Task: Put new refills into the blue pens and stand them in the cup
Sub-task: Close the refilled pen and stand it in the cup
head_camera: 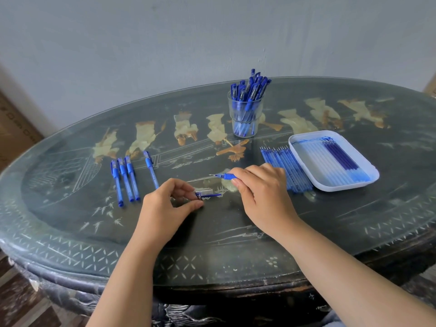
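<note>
A dark oval table (pixel 70 244) with inlaid figures under glass stands against a grey-blue wall (pixel 141 43). Near the table's middle, the right hand (pixel 262 192) grips a blue pen (pixel 226 176), its tip poking left past the fingers. The left hand (pixel 165 204) pinches a clear cap (pixel 206 192) between thumb and fingertips. The cup (pixel 245 114) of pens stands toward the far edge.

Both forearms, left hand (pixel 165 204) and right hand (pixel 262 194) are bare.
</note>
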A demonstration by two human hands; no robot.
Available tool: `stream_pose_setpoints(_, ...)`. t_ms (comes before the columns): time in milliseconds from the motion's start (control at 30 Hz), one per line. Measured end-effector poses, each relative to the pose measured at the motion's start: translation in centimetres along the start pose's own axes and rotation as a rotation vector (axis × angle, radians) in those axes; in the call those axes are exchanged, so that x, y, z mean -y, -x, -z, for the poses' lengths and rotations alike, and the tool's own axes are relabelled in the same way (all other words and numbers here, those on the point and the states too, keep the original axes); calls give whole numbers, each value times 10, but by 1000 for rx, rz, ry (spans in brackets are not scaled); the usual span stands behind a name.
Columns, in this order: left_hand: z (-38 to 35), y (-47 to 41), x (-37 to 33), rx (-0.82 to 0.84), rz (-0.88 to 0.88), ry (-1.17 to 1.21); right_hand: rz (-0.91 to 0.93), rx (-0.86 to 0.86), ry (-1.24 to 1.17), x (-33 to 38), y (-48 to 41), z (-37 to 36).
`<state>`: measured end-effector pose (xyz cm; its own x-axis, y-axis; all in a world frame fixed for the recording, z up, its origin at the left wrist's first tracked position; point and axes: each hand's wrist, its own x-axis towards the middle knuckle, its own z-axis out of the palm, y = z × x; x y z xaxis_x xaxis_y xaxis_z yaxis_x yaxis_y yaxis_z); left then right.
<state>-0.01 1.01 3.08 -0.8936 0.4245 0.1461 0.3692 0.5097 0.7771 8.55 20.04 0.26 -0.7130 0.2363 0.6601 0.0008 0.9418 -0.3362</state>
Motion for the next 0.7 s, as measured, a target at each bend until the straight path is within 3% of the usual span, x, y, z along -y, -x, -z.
stream_pose_setpoints(233,6,1,-11,-78,14,215,-60,-140,-201,13,-6,14)
stream_pose_setpoints(433,-5,8,-40,264,-28,558,-425,10,-853,51,-18,43)
stream_pose_setpoints(700,-2,10,-39,276,4,566,-613,73,-1112,54,-21,58)
